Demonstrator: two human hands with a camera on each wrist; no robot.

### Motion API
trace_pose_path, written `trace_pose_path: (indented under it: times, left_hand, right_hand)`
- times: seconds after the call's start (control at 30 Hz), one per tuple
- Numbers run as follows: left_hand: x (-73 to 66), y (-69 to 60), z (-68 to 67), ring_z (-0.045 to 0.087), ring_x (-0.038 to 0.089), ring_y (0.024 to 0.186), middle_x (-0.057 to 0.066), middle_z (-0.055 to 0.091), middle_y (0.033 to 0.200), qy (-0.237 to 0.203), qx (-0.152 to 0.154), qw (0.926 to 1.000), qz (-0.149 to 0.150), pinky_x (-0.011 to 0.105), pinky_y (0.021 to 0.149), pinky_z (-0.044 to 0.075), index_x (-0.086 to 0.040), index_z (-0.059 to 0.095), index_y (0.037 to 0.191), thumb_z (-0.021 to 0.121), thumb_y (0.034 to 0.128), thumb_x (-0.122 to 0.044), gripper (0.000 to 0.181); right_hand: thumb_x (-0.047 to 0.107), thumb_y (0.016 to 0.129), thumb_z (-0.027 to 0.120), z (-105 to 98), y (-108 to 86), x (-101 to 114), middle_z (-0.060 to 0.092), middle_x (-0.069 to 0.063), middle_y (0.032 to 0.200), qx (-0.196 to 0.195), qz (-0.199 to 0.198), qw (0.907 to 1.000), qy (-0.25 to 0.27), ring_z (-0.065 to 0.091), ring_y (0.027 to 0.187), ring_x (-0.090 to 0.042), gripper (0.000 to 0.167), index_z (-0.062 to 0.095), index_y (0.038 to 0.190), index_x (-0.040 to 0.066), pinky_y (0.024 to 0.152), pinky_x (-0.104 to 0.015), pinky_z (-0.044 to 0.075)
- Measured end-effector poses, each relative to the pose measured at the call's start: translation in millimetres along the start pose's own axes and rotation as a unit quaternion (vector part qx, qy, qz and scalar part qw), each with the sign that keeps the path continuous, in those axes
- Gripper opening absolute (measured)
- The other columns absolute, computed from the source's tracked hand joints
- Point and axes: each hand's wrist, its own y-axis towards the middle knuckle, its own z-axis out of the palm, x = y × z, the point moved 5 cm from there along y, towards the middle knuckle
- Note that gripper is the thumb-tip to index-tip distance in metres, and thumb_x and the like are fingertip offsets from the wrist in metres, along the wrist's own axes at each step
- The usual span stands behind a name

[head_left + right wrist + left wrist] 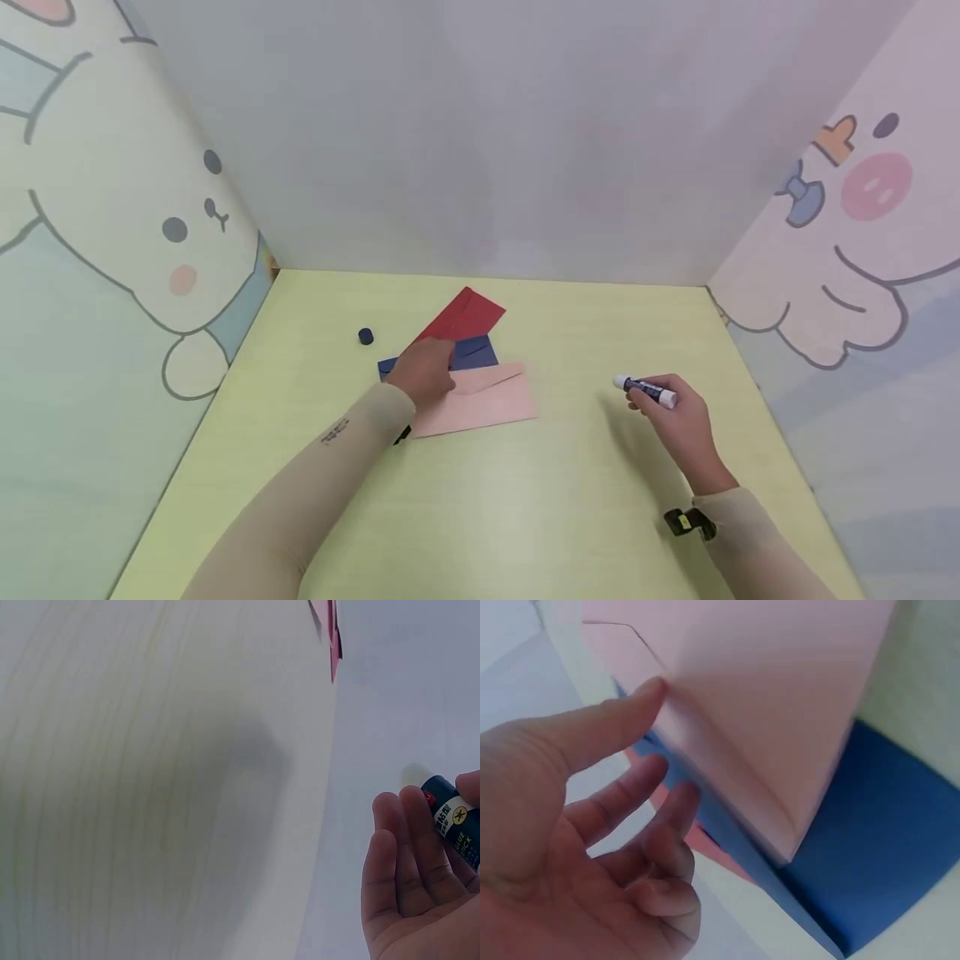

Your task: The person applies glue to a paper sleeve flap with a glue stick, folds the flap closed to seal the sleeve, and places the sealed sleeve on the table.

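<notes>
A pink envelope [487, 400] lies over a blue envelope [474, 353], and a red envelope [468, 315] sticks out behind them. My left hand [423, 371] is at their left part. In the left wrist view its thumb [619, 724] touches the pink envelope along its flap edge, with a gap between thumb and fingers. The other fingers, loosely bent, are by the blue envelope's edge. To the right, my right hand [681, 421] holds an uncapped glue stick [647, 391] above the table, its white end pointing left.
A small dark cap [365, 336] stands on the pale yellow table [570, 517], left of the envelopes. Panels with cartoon animals [112, 183] rise on both sides, and a plain grey panel [480, 142] closes the back.
</notes>
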Motion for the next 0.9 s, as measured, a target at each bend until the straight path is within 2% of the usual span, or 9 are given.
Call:
trace_pose_path:
  times: [0.1, 0.2, 0.47, 0.67, 0.8, 0.9]
  left_hand:
    - [1.5, -0.7, 6.1, 0.077, 0.027, 0.119, 0.01, 0.081, 0.119, 0.032, -0.002, 0.9995, 0.002, 0.048, 0.112, 0.068, -0.007, 0.077, 0.132, 0.094, 0.1037, -0.026, 0.038]
    - [1.2, -1.4, 9.5, 0.077, 0.029, 0.122, 0.012, 0.082, 0.124, 0.04, -0.004, 0.9992, -0.003, 0.048, 0.114, 0.068, -0.006, 0.077, 0.138, 0.095, 0.1038, -0.027, 0.044]
    - [1.3, -2.2, 12.8, 0.077, 0.026, 0.114, 0.011, 0.083, 0.12, 0.057, -0.001, 0.9983, -0.009, 0.046, 0.109, 0.069, -0.006, 0.078, 0.137, 0.094, 0.1045, -0.028, 0.043]
    - [1.4, -2.8, 14.0, 0.079, 0.027, 0.113, 0.011, 0.083, 0.119, 0.044, 0.004, 0.999, -0.005, 0.047, 0.109, 0.07, -0.006, 0.079, 0.134, 0.092, 0.1055, -0.027, 0.038]
    - [2.8, -4.8, 14.7, 0.077, 0.025, 0.106, 0.009, 0.082, 0.11, 0.03, 0.003, 0.9995, -0.003, 0.045, 0.105, 0.07, -0.006, 0.08, 0.128, 0.092, 0.1056, -0.028, 0.033]
    - [5.6, -5.7, 12.9, 0.073, 0.022, 0.1, 0.006, 0.079, 0.103, 0.011, -0.005, 0.9999, -0.002, 0.043, 0.1, 0.069, -0.008, 0.08, 0.12, 0.093, 0.105, -0.027, 0.027]
  right_hand:
    - [0.035, 0.114, 0.083, 1.7, 1.5, -0.7, 0.089, 0.016, 0.108, 0.003, 0.0, 1.0, -0.004, 0.078, 0.098, 0.008, 0.043, 0.071, 0.143, 0.005, 0.083, -0.021, 0.06]
    - [0.035, 0.114, 0.083, 1.7, 1.7, -0.6, 0.089, 0.016, 0.108, 0.002, 0.001, 1.0, -0.006, 0.078, 0.098, 0.008, 0.043, 0.071, 0.143, 0.006, 0.083, -0.022, 0.059]
    - [0.035, 0.113, 0.083, -1.2, 0.0, 0.3, 0.088, 0.018, 0.106, 0.001, 0.001, 1.0, -0.009, 0.077, 0.098, 0.008, 0.043, 0.071, 0.142, 0.006, 0.082, -0.022, 0.059]
    - [0.027, 0.111, 0.086, 1.7, 2.1, 0.1, 0.089, 0.01, 0.111, -0.001, -0.008, 1.0, 0.005, 0.079, 0.095, 0.009, 0.042, 0.071, 0.141, 0.002, 0.083, -0.018, 0.061]
    - [0.02, 0.111, 0.084, 18.1, 5.0, 9.4, 0.091, -0.006, 0.124, 0.027, -0.021, 0.9988, 0.036, 0.08, 0.097, 0.008, 0.043, 0.066, 0.144, -0.002, 0.089, -0.016, 0.062]
    - [0.023, 0.117, 0.077, 42.3, 7.9, 27.3, 0.086, -0.017, 0.141, 0.076, -0.035, 0.9948, 0.058, 0.082, 0.112, -0.004, 0.044, 0.063, 0.15, -0.001, 0.102, -0.023, 0.063]
